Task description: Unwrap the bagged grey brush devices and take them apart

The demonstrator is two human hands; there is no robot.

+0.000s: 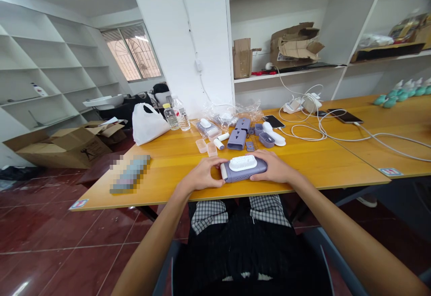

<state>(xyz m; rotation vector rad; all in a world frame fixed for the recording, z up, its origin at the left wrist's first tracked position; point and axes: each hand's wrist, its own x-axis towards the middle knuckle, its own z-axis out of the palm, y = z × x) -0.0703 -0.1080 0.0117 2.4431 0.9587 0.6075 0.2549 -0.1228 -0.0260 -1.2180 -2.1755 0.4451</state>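
A purple brush (240, 177) lies near the table's front edge, its white bristle pad (243, 163) facing up and a pale roller-like piece at its left end. My left hand (204, 174) curls round that left end, thumb in front and fingers behind. Wrapped over the right end is my right hand (273, 166), its thumb along the near side. Just beyond lie pale pink cups (212, 149), white rollers (218, 143), purple housings (237, 139), small purple cups (266, 139), dark springs and white handle-shaped pieces (278, 138).
Behind the parts are crumpled clear plastic (229, 114), a phone (273, 121) and white cables (319, 125). To the left stand bottles (181, 115), a white bag (148, 125) and a blurred-out flat object (131, 174). Another phone (345, 116) lies farther right.
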